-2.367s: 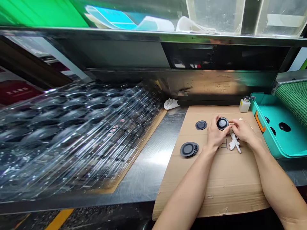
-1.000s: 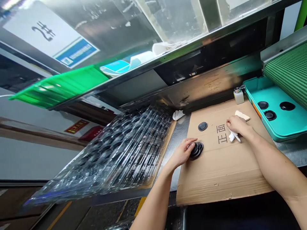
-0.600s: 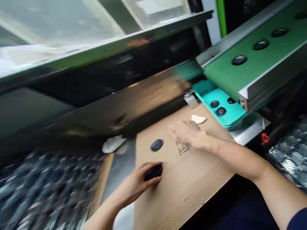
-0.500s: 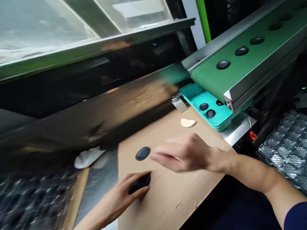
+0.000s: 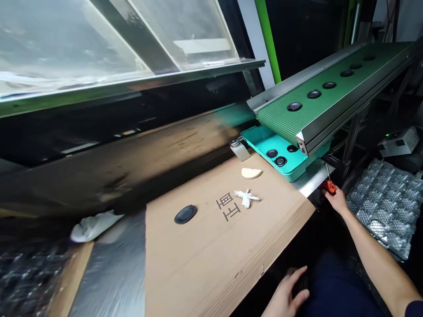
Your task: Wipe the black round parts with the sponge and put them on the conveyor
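Observation:
My right hand reaches past the right edge of the cardboard sheet, its fingers on a small red knob under the green conveyor's frame. Low at the bottom of the view is my left hand. A dark shape shows by its fingers against dark clothing, too dim to identify. One black disc lies on the cardboard, away from both hands. A crumpled white cloth and a beige crescent-shaped piece also lie there.
A green conveyor belt carries several black discs. Below its end, a teal tray holds several more. A small bottle stands at the board's back edge. A clear blister tray sits at the right, and a white glove lies on the steel bench.
The view has swung right. My right hand has left the board for the red knob. My left hand has dropped off the board, and the black disc stack it held is no longer clearly visible.

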`<state>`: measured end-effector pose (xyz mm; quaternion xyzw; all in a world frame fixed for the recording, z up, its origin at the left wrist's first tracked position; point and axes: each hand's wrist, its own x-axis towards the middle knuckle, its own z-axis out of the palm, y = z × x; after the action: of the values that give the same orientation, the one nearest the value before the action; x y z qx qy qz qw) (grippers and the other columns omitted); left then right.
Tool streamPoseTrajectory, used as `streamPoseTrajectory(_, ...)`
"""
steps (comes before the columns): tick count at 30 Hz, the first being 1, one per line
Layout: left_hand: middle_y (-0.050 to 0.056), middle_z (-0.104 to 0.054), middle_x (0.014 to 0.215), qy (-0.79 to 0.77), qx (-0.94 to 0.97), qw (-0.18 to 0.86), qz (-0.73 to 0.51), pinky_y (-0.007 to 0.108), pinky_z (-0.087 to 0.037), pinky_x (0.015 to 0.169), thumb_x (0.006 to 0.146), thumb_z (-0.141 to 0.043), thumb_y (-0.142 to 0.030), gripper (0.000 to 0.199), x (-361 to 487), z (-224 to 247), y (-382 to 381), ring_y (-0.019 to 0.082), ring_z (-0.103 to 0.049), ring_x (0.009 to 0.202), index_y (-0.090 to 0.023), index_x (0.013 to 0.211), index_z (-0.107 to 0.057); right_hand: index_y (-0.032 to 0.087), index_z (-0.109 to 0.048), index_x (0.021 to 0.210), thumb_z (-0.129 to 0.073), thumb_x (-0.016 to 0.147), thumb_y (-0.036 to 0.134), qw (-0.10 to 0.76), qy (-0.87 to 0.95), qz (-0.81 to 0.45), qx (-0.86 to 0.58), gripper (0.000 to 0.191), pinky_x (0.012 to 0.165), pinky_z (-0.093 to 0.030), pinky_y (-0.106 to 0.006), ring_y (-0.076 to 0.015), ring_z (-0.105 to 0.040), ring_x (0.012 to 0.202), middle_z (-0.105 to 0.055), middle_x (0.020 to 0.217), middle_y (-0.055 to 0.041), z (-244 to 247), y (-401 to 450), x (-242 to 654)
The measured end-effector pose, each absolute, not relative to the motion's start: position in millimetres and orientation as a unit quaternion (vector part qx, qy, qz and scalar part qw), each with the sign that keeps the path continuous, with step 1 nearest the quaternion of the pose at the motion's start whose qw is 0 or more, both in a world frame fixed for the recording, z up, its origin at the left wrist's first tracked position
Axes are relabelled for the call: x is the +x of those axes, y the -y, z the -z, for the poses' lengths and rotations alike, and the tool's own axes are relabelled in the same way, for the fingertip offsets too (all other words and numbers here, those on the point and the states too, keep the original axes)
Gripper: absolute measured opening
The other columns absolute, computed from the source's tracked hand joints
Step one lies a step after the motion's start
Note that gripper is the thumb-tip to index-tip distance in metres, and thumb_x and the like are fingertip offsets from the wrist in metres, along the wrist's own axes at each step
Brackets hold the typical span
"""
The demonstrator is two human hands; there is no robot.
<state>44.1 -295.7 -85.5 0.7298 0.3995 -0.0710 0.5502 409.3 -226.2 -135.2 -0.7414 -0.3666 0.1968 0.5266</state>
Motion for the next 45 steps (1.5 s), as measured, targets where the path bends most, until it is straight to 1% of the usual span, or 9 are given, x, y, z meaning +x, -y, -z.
streamPoseTrajectory(7,0.013,-0.051,0.151,-0.435,0.709,0.546,0.102,0.043,-0.032,0.119,0.069,-0.075,-0.052,0.079,77,165,271,0.036,-0.042,0.143,-0.024,0.141,-0.059,0.013,-0.068,0.107,-0.059,0.086,0.053,0.554,0.359,-0.035,-0.75,0.046,0.094,-0.054,-0.04,-0.0286,-0.069,0.104,-0.073,0.109,-0.015,71,254,397)
streamPoseTrajectory(10,0.012,-0.059,0.142,-0.428,0.667,0.61,0.028,0.046,-0.039,0.113,0.064,-0.083,-0.045,0.074,72,167,268,0.036,-0.052,0.134,-0.024,0.132,-0.065,0.018,-0.063,0.102,-0.064,0.082,0.054,0.618,0.362,0.039,-0.697,0.04,0.094,-0.055,-0.049,-0.0328,-0.069,0.105,-0.069,0.114,-0.0147,29,303,375)
streamPoseTrajectory(12,0.012,-0.064,0.136,-0.429,0.592,0.678,-0.074,0.047,-0.042,0.111,0.064,-0.085,-0.044,0.069,70,168,265,0.034,-0.056,0.129,-0.023,0.127,-0.067,0.025,-0.059,0.1,-0.065,0.082,0.054,0.639,0.435,-0.031,-0.633,0.035,0.096,-0.054,-0.055,-0.0341,-0.068,0.109,-0.068,0.117,-0.0122,10,336,357)
streamPoseTrajectory(17,0.014,-0.069,0.118,-0.452,0.308,0.795,-0.263,0.045,-0.057,0.09,0.065,-0.09,-0.043,0.07,77,184,262,0.025,-0.069,0.097,-0.02,0.125,-0.064,0.029,-0.055,0.121,-0.057,0.093,0.051,0.395,0.56,-0.403,-0.607,0.036,0.083,-0.061,-0.049,-0.03,-0.074,0.092,-0.074,0.106,-0.0111,21,408,317)
streamPoseTrajectory(20,0.013,-0.069,0.115,-0.433,0.194,0.823,-0.314,0.045,-0.059,0.088,0.068,-0.088,-0.045,0.062,83,196,265,0.021,-0.069,0.09,-0.019,0.119,-0.065,0.028,-0.055,0.126,-0.054,0.096,0.048,0.247,0.585,-0.385,-0.67,0.036,0.082,-0.06,-0.04,-0.0271,-0.073,0.093,-0.074,0.106,-0.0093,44,429,299)
streamPoseTrajectory(26,0.011,-0.068,0.108,-0.47,0.084,0.809,-0.343,0.044,-0.062,0.081,0.069,-0.086,-0.048,0.057,85,214,264,0.021,-0.066,0.091,-0.019,0.113,-0.064,0.028,-0.056,0.104,-0.037,0.101,0.046,-0.066,0.67,-0.291,-0.68,0.027,0.05,-0.04,-0.029,-0.0257,-0.068,0.054,-0.065,0.06,0.0012,68,415,272)
streamPoseTrajectory(32,0.011,-0.069,0.101,-0.502,0.116,0.787,-0.338,0.041,-0.062,0.075,0.073,-0.081,-0.051,0.051,80,211,262,0.021,-0.066,0.086,-0.018,0.108,-0.066,0.024,-0.054,0.104,-0.029,0.103,0.049,-0.144,0.695,-0.237,-0.663,0.035,0.05,-0.026,-0.028,-0.0288,-0.069,0.057,-0.066,0.061,-0.0021,80,407,260)
streamPoseTrajectory(39,0.012,-0.073,0.112,-0.509,0.318,0.705,-0.378,0.05,-0.052,0.099,0.048,-0.097,-0.03,0.068,92,201,271,0.033,-0.064,0.113,-0.019,0.11,-0.072,0.025,-0.054,0.105,-0.03,0.103,0.049,-0.126,0.624,-0.307,-0.707,0.033,0.059,-0.035,-0.028,-0.0274,-0.072,0.07,-0.067,0.067,-0.0012,55,388,264)
streamPoseTrajectory(45,0.012,-0.075,0.107,-0.497,0.306,0.715,-0.384,0.049,-0.05,0.103,0.048,-0.097,-0.025,0.062,96,202,276,0.034,-0.066,0.113,-0.019,0.106,-0.075,0.024,-0.051,0.103,-0.029,0.104,0.046,-0.132,0.615,-0.327,-0.705,0.031,0.061,-0.034,-0.028,-0.0262,-0.07,0.069,-0.066,0.069,-0.0014,48,375,265)
